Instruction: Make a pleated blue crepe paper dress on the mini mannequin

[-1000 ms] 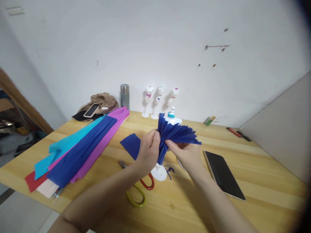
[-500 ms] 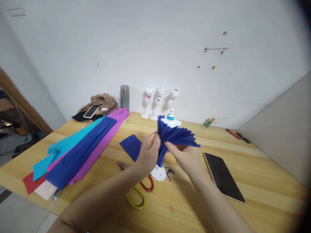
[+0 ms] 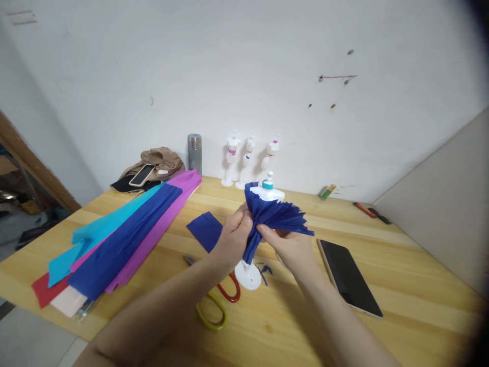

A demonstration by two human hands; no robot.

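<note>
Both hands meet over the middle of the wooden table (image 3: 401, 285). My left hand (image 3: 232, 238) is closed on the gathered middle of a pleated dark blue crepe paper piece (image 3: 275, 214), which fans out to the right. My right hand (image 3: 290, 244) pinches the same paper from below, fingers pressed together. The paper wraps a small white stand whose round base (image 3: 247, 275) rests on the table under my hands. A flat square of blue paper (image 3: 204, 229) lies just left of my left hand.
Long crepe sheets in cyan, blue, magenta and red (image 3: 122, 234) lie at the left. Scissors with red and yellow handles (image 3: 217, 300) sit near my left forearm. A dark phone (image 3: 349, 278) lies at the right. Three small white mannequin stands (image 3: 248, 158), a glue bottle (image 3: 269, 188), a flask (image 3: 194, 152) and a cloth heap (image 3: 156, 163) are at the back.
Both hands stay on the blue pleated paper and have shifted slightly left in view with it. The grip is the same.
</note>
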